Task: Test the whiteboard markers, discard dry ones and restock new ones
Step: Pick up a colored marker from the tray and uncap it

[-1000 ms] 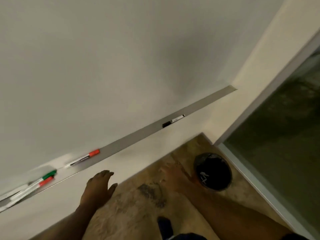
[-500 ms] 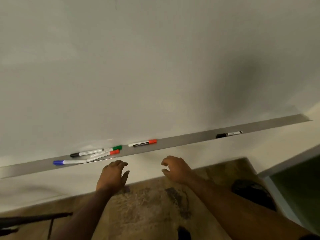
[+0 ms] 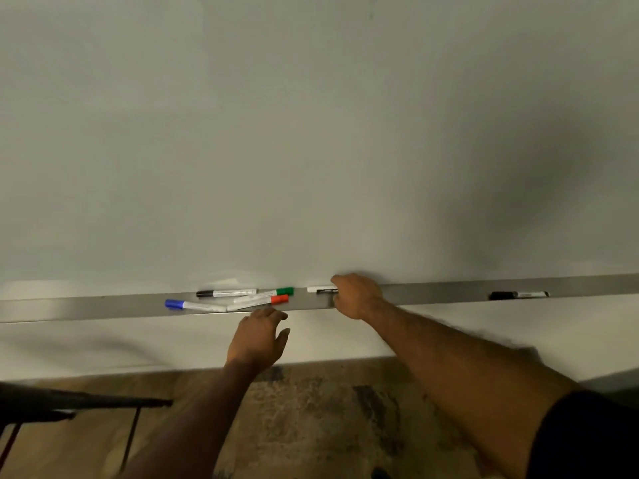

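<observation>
Fingers of the right hand (image 3: 356, 296) curl over one end of a white marker (image 3: 320, 289) lying in the tray (image 3: 432, 292); whether they grip it I cannot tell. Left hand (image 3: 257, 337) hovers just below the tray with fingers loosely spread, under the red (image 3: 257, 302), green (image 3: 264, 294), blue (image 3: 193, 305) and black (image 3: 226, 292) markers clustered there, and another black marker (image 3: 518, 294) lies far right on the tray.

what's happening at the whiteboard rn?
A person is working along the marker tray. Their right hand is closing on a marker lying in the tray; its cap end is hidden by the hand. The left hand hovers open just below the tray, near the red-capped marker. The other markers lie untouched, and nothing is written on the whiteboard.
</observation>
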